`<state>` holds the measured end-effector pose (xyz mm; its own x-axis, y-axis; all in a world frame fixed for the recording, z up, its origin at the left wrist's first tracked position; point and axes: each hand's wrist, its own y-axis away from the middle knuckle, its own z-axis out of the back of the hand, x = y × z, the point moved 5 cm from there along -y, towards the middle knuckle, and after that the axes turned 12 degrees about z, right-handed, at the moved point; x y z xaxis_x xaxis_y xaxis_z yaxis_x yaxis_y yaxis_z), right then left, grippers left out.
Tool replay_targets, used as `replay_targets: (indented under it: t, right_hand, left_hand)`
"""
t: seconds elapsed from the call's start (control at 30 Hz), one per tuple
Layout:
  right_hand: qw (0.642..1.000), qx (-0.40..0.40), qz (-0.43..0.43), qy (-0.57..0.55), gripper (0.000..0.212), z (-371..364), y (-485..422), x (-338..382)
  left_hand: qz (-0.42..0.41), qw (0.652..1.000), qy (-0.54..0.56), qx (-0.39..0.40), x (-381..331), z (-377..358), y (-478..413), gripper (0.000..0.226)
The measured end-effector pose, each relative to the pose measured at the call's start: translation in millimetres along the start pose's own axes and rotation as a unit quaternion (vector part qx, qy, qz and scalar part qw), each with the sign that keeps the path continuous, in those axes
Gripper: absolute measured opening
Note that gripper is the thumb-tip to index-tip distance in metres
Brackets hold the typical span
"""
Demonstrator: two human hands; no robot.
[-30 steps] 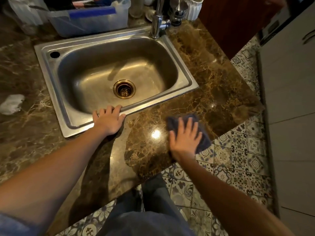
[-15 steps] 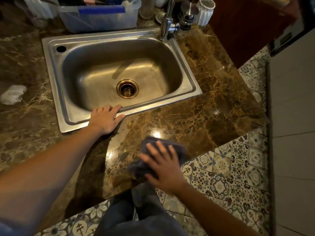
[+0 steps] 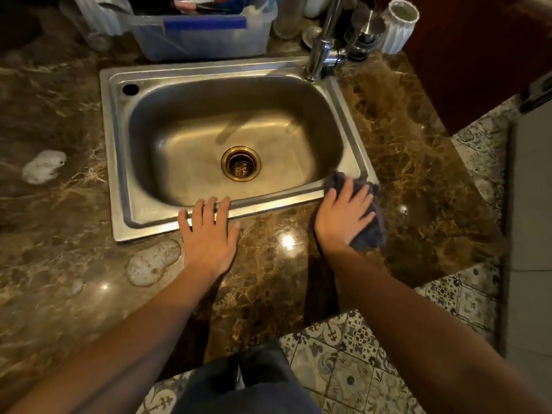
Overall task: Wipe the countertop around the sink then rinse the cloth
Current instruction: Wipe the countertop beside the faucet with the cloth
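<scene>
A steel sink (image 3: 119, 162) is set into a brown marble countertop (image 3: 418, 162). My right hand (image 3: 343, 216) presses flat on a dark grey cloth (image 3: 373, 231) at the sink's front right corner; the cloth overlaps the rim there. My left hand (image 3: 209, 234) rests flat and empty on the counter, fingertips on the sink's front rim. The chrome faucet (image 3: 322, 52) rises at the sink's back right corner. Two patches of white foam lie on the counter: one (image 3: 149, 262) just below the sink's front left corner, another (image 3: 43, 167) further left.
A clear plastic bin (image 3: 206, 37) of utensils stands behind the sink. A white ribbed cup (image 3: 398, 28) and metal pieces stand right of the faucet. The counter's front edge runs diagonally above a patterned tile floor (image 3: 358, 369). A dark wooden cabinet (image 3: 478, 61) is at the back right.
My right hand has slid the cloth from the counter's front edge up and to the right, onto the sink's front right corner. My left hand has stayed at the front rim.
</scene>
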<state>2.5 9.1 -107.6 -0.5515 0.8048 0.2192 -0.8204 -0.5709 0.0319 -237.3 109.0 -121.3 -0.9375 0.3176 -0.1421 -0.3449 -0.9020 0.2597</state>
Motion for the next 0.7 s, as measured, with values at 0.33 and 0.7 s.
replay_targets:
  t: [0.33,0.7]
  right_hand:
    - [0.865,0.099,0.488,-0.059,0.040,-20.7,59.0,108.7]
    - [0.953,0.054,0.297,0.026,0.039,-1.6,-2.9,61.7]
  left_hand:
    - [0.007,0.999,-0.005,-0.047,2.1,5.6,0.0,0.054]
    - [0.013,0.999,0.003,-0.041,0.7,3.6,-0.6,0.054]
